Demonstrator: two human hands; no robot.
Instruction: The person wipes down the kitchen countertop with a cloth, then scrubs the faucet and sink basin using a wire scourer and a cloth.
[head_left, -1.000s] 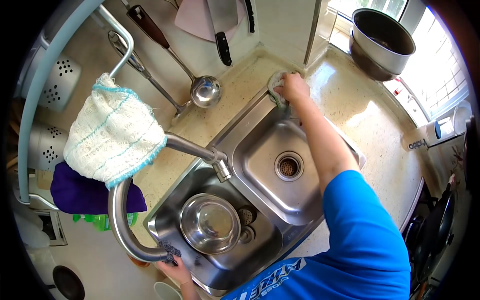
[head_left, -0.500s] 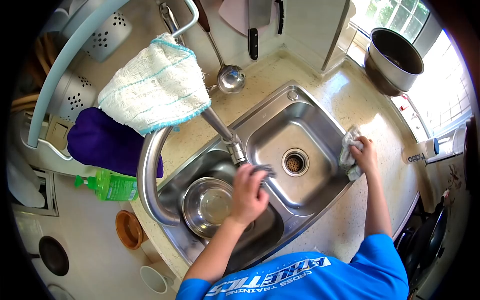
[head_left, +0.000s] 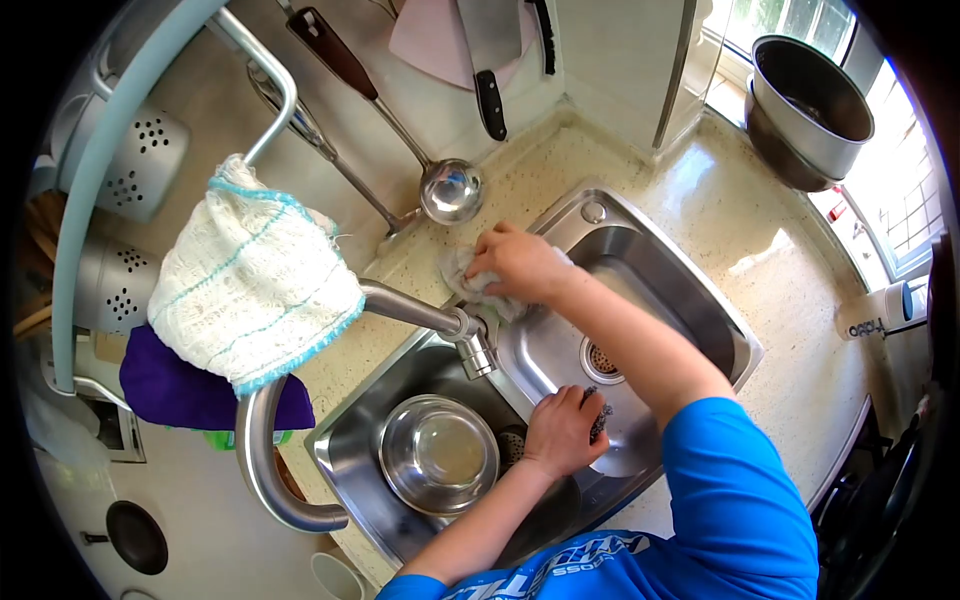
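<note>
My right hand (head_left: 520,262) is closed on a pale, crumpled cloth (head_left: 460,272), pressed down on the back rim of the steel sink (head_left: 740,350), just behind the faucet base. In my left hand (head_left: 562,432) is a dark steel wool scrubber (head_left: 600,416), held over the near side of the right basin by the divider. A shiny metal bowl (head_left: 440,455) sits in the left basin. Between the hands and the left basin stands the faucet (head_left: 420,312), its curved spout (head_left: 262,450) extending to the left. My right forearm hides part of the right basin.
A white cloth with blue edging (head_left: 255,275) and a purple cloth (head_left: 205,385) hang at left. A ladle (head_left: 452,192) and a cleaver (head_left: 488,60) hang on the back wall. Stacked pots (head_left: 810,110) stand by the window. A cup (head_left: 870,312) is at right.
My right hand has carried the cloth from the sink's right rim across to the back rim near the faucet. My left hand has moved right and nearer to me with the scrubber. The view has shifted.
</note>
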